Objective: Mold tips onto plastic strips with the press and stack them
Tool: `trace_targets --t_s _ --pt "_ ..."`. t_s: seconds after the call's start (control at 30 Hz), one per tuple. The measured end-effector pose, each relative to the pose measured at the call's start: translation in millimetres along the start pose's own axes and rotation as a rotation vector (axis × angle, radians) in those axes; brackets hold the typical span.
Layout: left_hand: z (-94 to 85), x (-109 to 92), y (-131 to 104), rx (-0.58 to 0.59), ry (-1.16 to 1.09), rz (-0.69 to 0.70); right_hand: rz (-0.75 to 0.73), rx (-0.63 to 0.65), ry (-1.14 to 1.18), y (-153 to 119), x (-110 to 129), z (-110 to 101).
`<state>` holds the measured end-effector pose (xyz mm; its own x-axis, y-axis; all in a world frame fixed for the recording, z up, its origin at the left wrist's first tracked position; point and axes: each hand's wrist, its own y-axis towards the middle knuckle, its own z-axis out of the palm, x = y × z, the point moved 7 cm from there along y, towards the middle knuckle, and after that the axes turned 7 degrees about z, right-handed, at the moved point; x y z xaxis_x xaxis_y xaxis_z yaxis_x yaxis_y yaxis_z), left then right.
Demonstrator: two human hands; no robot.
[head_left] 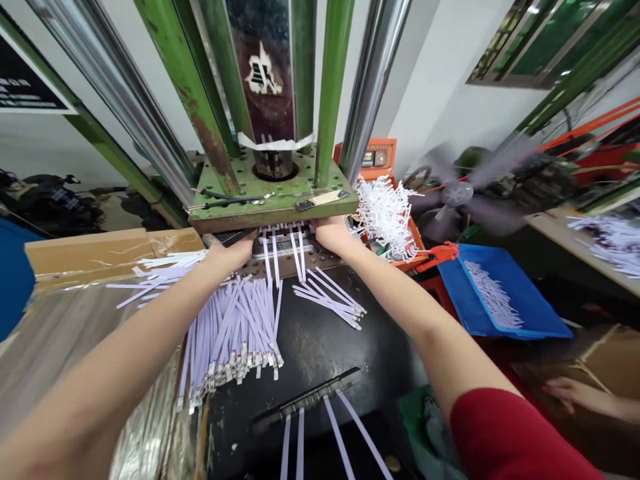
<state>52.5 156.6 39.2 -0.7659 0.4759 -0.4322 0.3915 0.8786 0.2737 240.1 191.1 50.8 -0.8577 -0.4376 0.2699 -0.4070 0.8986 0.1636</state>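
Both arms reach forward to the press under its green plate [275, 212]. My left hand [231, 253] is at the left end of a metal mold [285, 241] with lilac strips [299, 257] hanging from its front. At the right end is my right hand [331, 233], its fingers hidden under the plate. The left fingers are also mostly hidden. A pile of lilac strips with white ends [235, 333] lies below my left hand, and a smaller bunch [330, 298] is on the black table [310, 347]. Nearer me rests a dark bar [307, 399] with several strips attached.
Cardboard [110, 257] borders the table at left. Right of the press are a heap of white pieces [385, 213], a spinning fan [457, 193] and a blue bin [540, 313] of strips. Another person's hand [575, 393] is at the far right by a box.
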Motion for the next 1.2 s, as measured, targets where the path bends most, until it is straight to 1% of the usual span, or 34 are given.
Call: trace_targets --t_s 0.07,0.13,0.17,0.23,0.3,0.37,0.43,0.47,0.53,0.57,0.6,0.67,0.7,0.77,0.8,0.83,0.87,0.9,0.93,0.97,1.0,1.03,1.07,1.1,1.13,1.17,1.2 --pt "0.3 -17.2 -31.1 0.074 0.02 0.012 -0.116 0.044 0.052 -45.7 1.3 -12.9" --pt "7.8 -45.5 -64.2 0.199 -0.004 0.061 -0.26 0.163 0.23 -93.3 3.4 -24.8" --pt "14.1 -61.7 -79.1 0.27 -0.036 0.082 -0.294 0.228 0.363 -113.2 3.7 -30.3" --pt "29.9 -92.9 -102.2 0.39 -0.116 0.085 -0.276 0.309 0.636 -140.3 4.9 -38.4" --pt "48.7 -120.3 -116.8 0.477 -0.188 0.081 -0.223 0.29 0.82 -154.4 11.1 -40.8" --pt "67.4 -142.5 -126.7 0.546 -0.219 0.099 -0.22 0.189 0.839 -165.2 23.1 -39.9" --pt "80.5 -158.1 -134.8 0.597 -0.178 0.121 -0.298 0.038 0.711 -180.6 38.0 -40.8" --pt "83.3 -163.8 -138.1 0.609 -0.134 0.129 -0.362 -0.048 0.624 -190.8 45.1 -43.2" --pt "80.0 -173.4 -141.8 0.596 -0.03 0.142 -0.486 -0.249 0.497 -212.8 52.4 -54.5" --pt "75.2 -178.0 -142.2 0.577 0.015 0.151 -0.508 -0.351 0.471 -221.8 51.0 -63.3" --pt "69.5 -182.0 -141.7 0.555 0.05 0.158 -0.495 -0.444 0.467 -227.9 46.6 -73.7" --pt "59.7 -187.1 -139.1 0.51 0.091 0.162 -0.419 -0.616 0.489 -233.4 34.1 -99.9" --pt "57.7 -187.5 -138.0 0.499 0.098 0.16 -0.39 -0.707 0.515 -234.1 28.4 -115.2" --pt "60.5 -184.1 -138.2 0.505 0.106 0.148 -0.349 -0.885 0.598 -230.6 18.5 -144.5" --pt "65.1 -181.2 -140.1 0.524 0.107 0.145 -0.324 -0.904 0.632 -221.7 15.6 -153.4" --pt "70.8 -178.0 -143.2 0.55 0.108 0.144 -0.298 -0.839 0.647 -206.0 15.4 -155.7" --pt "76.5 -174.9 -146.9 0.574 0.113 0.144 -0.277 -0.678 0.632 -184.1 18.7 -149.3" --pt "81.1 -172.1 -150.8 0.589 0.122 0.143 -0.259 -0.44 0.584 -159.7 23.9 -132.8" --pt "84.4 -169.9 -154.3 0.593 0.136 0.144 -0.247 -0.161 0.508 -138.5 29.5 -107.2" --pt "86.0 -168.3 -157.4 0.588 0.156 0.147 -0.227 0.096 0.42 -124.0 32.3 -78.3" --pt "86.2 -167.1 -159.8 0.576 0.18 0.15 -0.175 0.284 0.318 -115.9 30.4 -51.7" --pt "85.3 -166.5 -161.8 0.561 0.204 0.155 -0.116 0.369 0.199 -112.9 26.3 -31.7" --pt "83.8 -166.5 -163.1 0.544 0.224 0.165 -0.05 0.338 0.102 -113.3 22.0 -21.1" --pt "81.8 -167.0 -163.5 0.525 0.241 0.18 -0.013 0.269 0.042 -119.6 21.6 -16.0" --pt "79.8 -167.8 -163.1 0.504 0.257 0.197 -0.017 0.192 0.021 -131.5 26.2 -14.2" --pt "77.7 -168.9 -161.6 0.482 0.271 0.212 -0.065 0.148 0.032 -148.2 35.0 -12.4" --pt "76.1 -170.2 -159.3 0.465 0.283 0.224 -0.133 0.155 0.052 -167.6 45.6 -8.6"
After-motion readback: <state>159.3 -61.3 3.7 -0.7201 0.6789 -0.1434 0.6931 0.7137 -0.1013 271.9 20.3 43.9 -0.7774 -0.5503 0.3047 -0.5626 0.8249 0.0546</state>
